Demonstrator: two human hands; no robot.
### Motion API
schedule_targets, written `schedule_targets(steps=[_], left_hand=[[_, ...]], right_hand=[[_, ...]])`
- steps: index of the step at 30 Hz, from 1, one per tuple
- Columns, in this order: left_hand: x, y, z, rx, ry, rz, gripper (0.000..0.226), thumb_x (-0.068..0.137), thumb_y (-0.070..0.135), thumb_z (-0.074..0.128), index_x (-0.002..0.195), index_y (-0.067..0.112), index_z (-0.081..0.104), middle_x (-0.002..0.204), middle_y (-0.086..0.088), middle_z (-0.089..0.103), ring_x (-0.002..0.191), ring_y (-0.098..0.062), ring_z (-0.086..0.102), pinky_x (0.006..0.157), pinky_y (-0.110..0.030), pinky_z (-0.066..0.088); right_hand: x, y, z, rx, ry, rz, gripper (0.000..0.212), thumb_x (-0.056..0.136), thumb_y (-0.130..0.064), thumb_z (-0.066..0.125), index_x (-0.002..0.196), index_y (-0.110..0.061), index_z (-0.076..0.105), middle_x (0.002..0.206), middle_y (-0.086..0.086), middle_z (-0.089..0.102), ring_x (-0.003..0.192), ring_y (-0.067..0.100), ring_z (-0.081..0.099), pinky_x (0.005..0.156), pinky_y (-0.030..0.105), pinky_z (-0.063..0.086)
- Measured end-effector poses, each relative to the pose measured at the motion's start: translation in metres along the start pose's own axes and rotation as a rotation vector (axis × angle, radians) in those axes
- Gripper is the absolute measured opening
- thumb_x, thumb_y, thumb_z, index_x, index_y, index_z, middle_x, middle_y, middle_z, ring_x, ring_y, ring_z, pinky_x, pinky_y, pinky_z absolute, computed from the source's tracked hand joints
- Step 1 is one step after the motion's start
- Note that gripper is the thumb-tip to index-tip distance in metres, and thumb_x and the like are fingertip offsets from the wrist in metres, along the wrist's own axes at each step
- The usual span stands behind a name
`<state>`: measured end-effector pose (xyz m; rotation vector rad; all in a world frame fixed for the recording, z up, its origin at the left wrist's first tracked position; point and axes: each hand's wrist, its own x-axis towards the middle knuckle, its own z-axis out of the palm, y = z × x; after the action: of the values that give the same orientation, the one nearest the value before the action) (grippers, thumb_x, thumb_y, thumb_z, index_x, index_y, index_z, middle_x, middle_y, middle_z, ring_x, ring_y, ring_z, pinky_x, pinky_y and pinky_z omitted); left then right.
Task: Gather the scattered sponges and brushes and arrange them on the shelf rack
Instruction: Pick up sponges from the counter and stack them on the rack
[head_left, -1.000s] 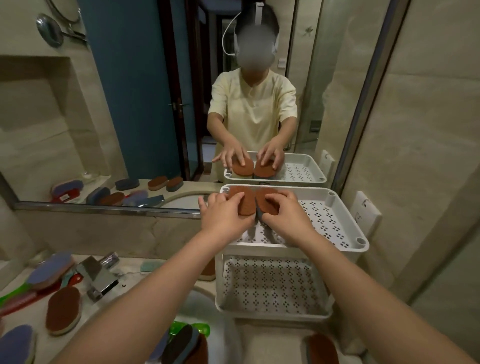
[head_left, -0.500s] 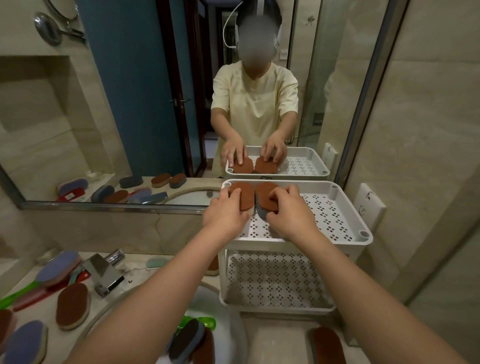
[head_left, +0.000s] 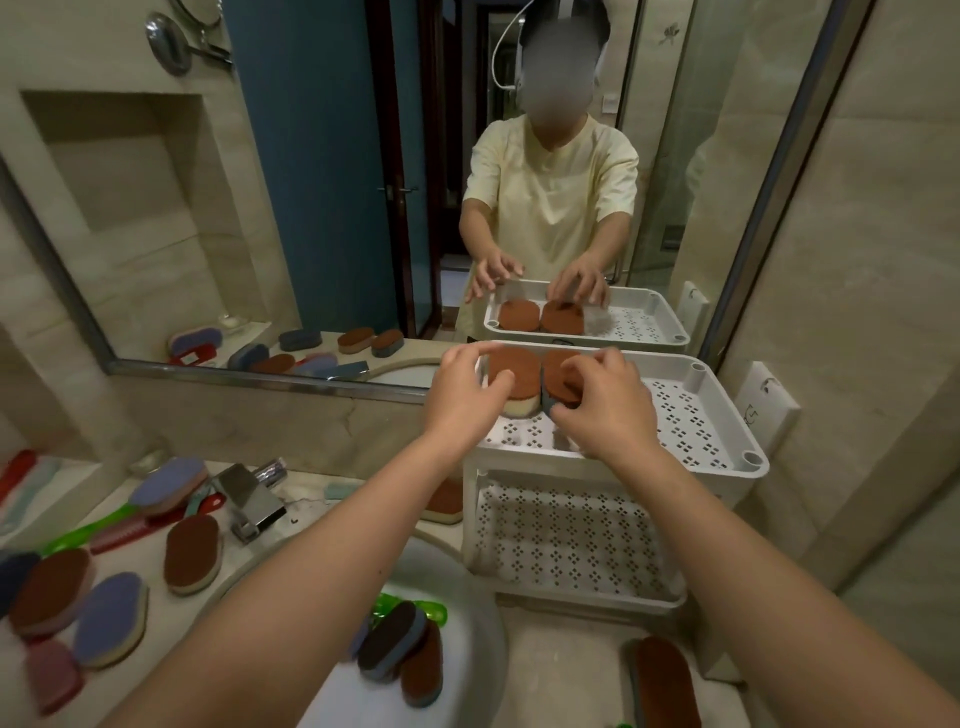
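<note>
So there are two oval sponges on the top tier of the white shelf rack (head_left: 675, 464), tucked in its back left corner by the mirror (head_left: 260, 208). Both have a rusty brown scrub top. The left sponge (head_left: 514, 371) has a cream foam base, the right sponge (head_left: 557, 366) a dark grey one. They lie flat, side by side and touching, long axes running front to back toward the mirror.

The left hand (head_left: 465, 400) is loose, fingers spread, gripping nothing, right at the left sponge's edge. The right hand (head_left: 608, 405) is curled over the right sponge, thumb at its near end.

The rack shows two tiers. One more brown sponge (head_left: 665, 686) lies on the counter in front of it.
</note>
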<state>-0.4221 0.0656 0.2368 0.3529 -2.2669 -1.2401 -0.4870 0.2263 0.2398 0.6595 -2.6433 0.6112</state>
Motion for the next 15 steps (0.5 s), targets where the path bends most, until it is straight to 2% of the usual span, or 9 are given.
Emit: schedule_targets(steps=[3,6,8,12,15], left_hand=[[-0.014,-0.007,-0.012,-0.100,0.053,-0.021,0.030,0.091,0.032,0.057,0.121,0.036,0.055,0.128,0.016,0.048,0.113,0.001,0.047,0.088,-0.020,0.037],[-0.029,-0.020,-0.027,-0.140,0.112,-0.043,0.025,0.093,0.028,0.054,0.114,0.042,0.053,0.124,0.018,0.051,0.112,0.003,0.049,0.085,-0.016,0.039],[-0.040,-0.032,-0.038,-0.162,0.147,-0.048,0.025,0.094,0.025,0.054,0.113,0.041,0.054,0.123,0.017,0.053,0.112,0.003,0.051,0.090,-0.019,0.042],[-0.061,-0.069,-0.061,-0.149,0.162,-0.085,0.029,0.094,0.022,0.053,0.106,0.049,0.053,0.119,0.019,0.053,0.112,0.001,0.052,0.092,-0.023,0.044],[-0.078,-0.107,-0.072,-0.123,0.142,-0.135,0.035,0.093,0.016,0.054,0.103,0.050,0.053,0.116,0.019,0.053,0.109,0.000,0.054,0.090,-0.025,0.048]], right_hand=[[-0.008,-0.015,-0.006,0.148,0.178,-0.134,0.033,0.078,-0.027,0.062,0.112,-0.026,0.062,0.112,-0.004,0.053,0.110,0.018,0.048,0.091,0.039,0.046],[-0.026,-0.043,-0.003,0.316,0.246,-0.267,0.024,0.080,-0.017,0.059,0.103,-0.021,0.065,0.104,-0.008,0.057,0.101,0.011,0.050,0.083,0.029,0.045],[-0.042,-0.066,0.005,0.408,0.228,-0.336,0.025,0.079,-0.009,0.059,0.100,-0.019,0.066,0.099,-0.008,0.060,0.098,0.009,0.050,0.083,0.025,0.042],[-0.073,-0.106,0.029,0.492,0.136,-0.480,0.026,0.075,-0.010,0.051,0.094,-0.014,0.068,0.091,-0.002,0.064,0.093,0.015,0.055,0.083,0.031,0.044],[-0.093,-0.121,0.055,0.496,0.076,-0.550,0.025,0.071,-0.003,0.058,0.091,-0.015,0.069,0.086,-0.003,0.065,0.088,0.018,0.057,0.077,0.034,0.046]])
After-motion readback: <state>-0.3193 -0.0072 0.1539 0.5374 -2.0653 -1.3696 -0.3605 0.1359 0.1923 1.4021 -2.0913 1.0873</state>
